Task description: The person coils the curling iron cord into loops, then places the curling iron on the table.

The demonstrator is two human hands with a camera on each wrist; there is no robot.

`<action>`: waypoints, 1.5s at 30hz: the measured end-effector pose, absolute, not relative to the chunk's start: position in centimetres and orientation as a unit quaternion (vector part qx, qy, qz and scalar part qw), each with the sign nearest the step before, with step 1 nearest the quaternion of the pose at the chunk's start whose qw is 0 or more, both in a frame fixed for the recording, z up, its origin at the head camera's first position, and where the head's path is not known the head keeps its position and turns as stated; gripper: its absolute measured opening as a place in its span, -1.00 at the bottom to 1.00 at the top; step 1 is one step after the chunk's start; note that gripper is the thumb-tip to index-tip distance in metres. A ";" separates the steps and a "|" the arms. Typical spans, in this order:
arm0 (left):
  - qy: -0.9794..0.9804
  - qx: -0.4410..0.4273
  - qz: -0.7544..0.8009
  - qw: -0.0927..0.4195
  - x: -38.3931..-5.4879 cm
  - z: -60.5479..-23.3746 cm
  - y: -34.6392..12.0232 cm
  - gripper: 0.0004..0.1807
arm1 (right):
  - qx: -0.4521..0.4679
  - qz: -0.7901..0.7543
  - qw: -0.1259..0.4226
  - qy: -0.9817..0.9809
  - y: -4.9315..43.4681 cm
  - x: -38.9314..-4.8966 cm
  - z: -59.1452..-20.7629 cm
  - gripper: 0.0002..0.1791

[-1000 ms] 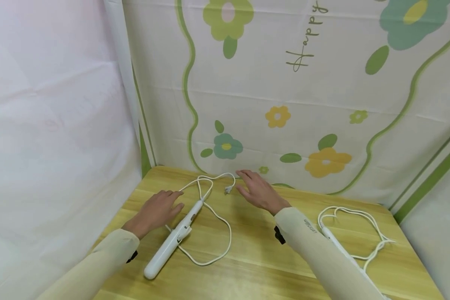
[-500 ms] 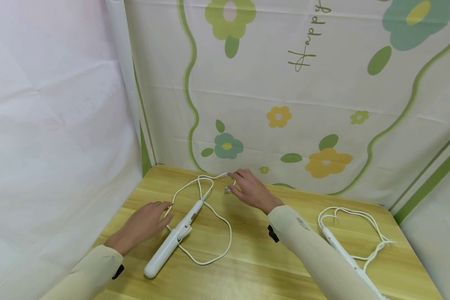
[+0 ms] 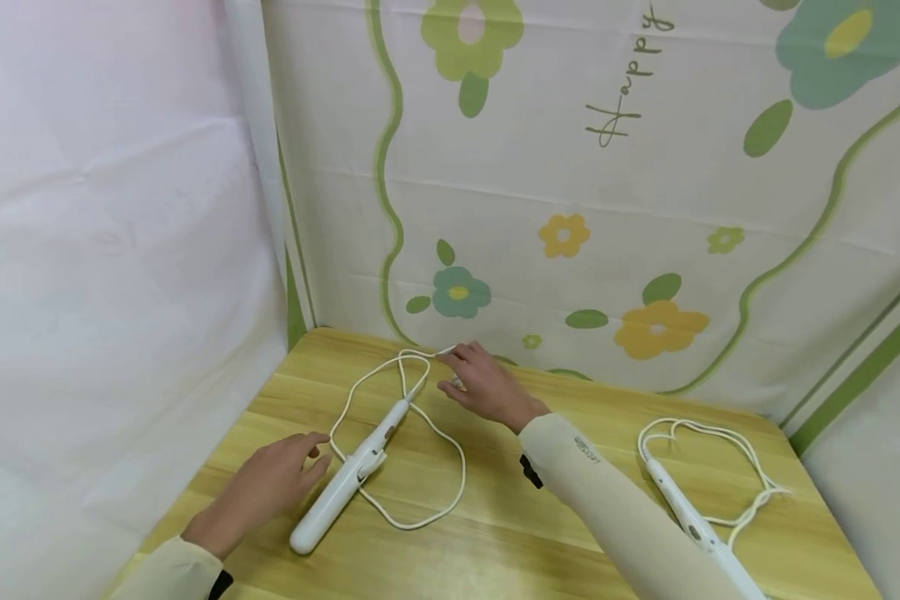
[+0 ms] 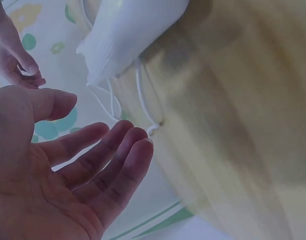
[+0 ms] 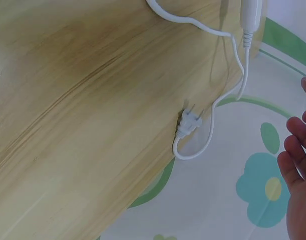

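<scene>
A white curling iron (image 3: 328,510) lies slantwise on the wooden table in the head view, its clip lever near the middle. From its upper end a white cord (image 3: 461,467) loops over the tabletop. My left hand (image 3: 262,486) hovers to the left of the iron, holding nothing; in the left wrist view its fingers (image 4: 127,167) are loosely bent, apart from the iron's body (image 4: 137,35). My right hand (image 3: 491,390) is above the cord's far end, partly hiding the plug. The right wrist view shows this two-pin plug (image 5: 189,124) lying free, clear of the fingers (image 5: 293,150).
A second white styling iron (image 3: 675,497) with a coiled cord (image 3: 761,500) lies at the table's right, partly behind my right sleeve (image 3: 607,500). A flower-printed cloth (image 3: 525,167) hangs along the back edge, and a plain white cloth (image 3: 120,250) on the left.
My left hand has drawn back down and left, away from the cord. My right hand has shifted left until it is over the plug. The curling iron lies where it was.
</scene>
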State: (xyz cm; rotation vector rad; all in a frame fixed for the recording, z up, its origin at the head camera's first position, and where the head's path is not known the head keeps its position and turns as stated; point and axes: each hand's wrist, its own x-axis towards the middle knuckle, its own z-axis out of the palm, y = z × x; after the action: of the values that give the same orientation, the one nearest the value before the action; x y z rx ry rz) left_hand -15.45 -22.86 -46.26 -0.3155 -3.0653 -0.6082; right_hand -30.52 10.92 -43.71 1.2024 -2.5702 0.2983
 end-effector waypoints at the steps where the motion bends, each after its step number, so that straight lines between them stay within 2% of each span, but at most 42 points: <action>1: -0.976 -0.095 -0.196 -0.004 -15.2 -46.4 -22.9 -0.60 | 0.419 0.101 0.141 -0.891 10.7 -30.5 -43.7 -0.49; 6: -0.976 -0.066 -0.205 -0.022 -14.0 -47.0 -23.0 -0.55 | 0.424 0.102 0.126 -0.891 9.6 -30.3 -43.7 -0.40; 16: -0.977 -0.043 -0.206 -0.044 -12.3 -47.8 -22.6 -0.22 | 0.427 0.111 0.081 -0.894 8.6 -30.1 -44.6 -0.37; 20: -0.976 -0.039 -0.211 -0.043 -11.7 -48.4 -22.3 -0.20 | 0.438 0.105 0.068 -0.890 8.1 -30.0 -45.0 -0.39; 24: -0.975 -0.035 -0.218 -0.036 -11.3 -49.1 -22.1 -0.18 | 0.455 0.107 0.077 -0.881 7.8 -30.1 -45.7 -0.38; 30: -0.974 -0.027 -0.225 -0.020 -10.8 -50.1 -21.7 -0.25 | 0.468 0.120 0.086 -0.871 7.5 -30.3 -46.2 -0.37; 40: -0.969 -0.019 -0.245 0.021 -10.5 -51.0 -21.5 -0.52 | 0.486 0.096 0.102 -0.863 7.2 -30.4 -47.1 -0.39; 45: -0.970 -0.028 -0.239 0.037 -10.1 -51.1 -21.8 -0.59 | 0.505 0.089 0.127 -0.849 7.1 -30.4 -47.5 -0.37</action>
State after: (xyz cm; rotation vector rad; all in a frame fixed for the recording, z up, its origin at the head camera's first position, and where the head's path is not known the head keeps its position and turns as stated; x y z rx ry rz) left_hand -10.12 -21.77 -51.09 -0.0872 -2.9780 -0.7326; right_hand -30.41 7.11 -47.46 1.4695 -2.4711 0.2603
